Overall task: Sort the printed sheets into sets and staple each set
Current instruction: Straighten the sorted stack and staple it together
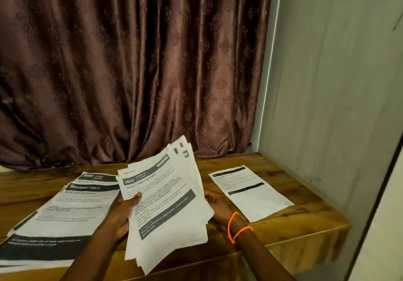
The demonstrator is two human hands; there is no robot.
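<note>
Head view. A fanned stack of printed sheets (168,204) is held above the wooden bench (294,221), tilted up toward the camera. The top sheet is headed "2652" and "Screen Cleaning Check". The stack is gripped at its left edge by the left hand (124,213), with the thumb pressed on the printed face and the fingers closed behind the paper. The right hand (218,204) is placed under the right edge of the stack, largely hidden by the sheets; contact with the underside is apparent, but whether its fingers are closed on the paper cannot be told. Two orange bands (236,228) are worn on the right wrist.

A spread pile of sheets (65,215) is laid flat on the bench at the left, one page headed "DRESSING TABLE". A single sheet (250,191) is laid flat on the bench at the right, apart from the held stack. A brown patterned curtain (130,62) is hung behind the bench.
</note>
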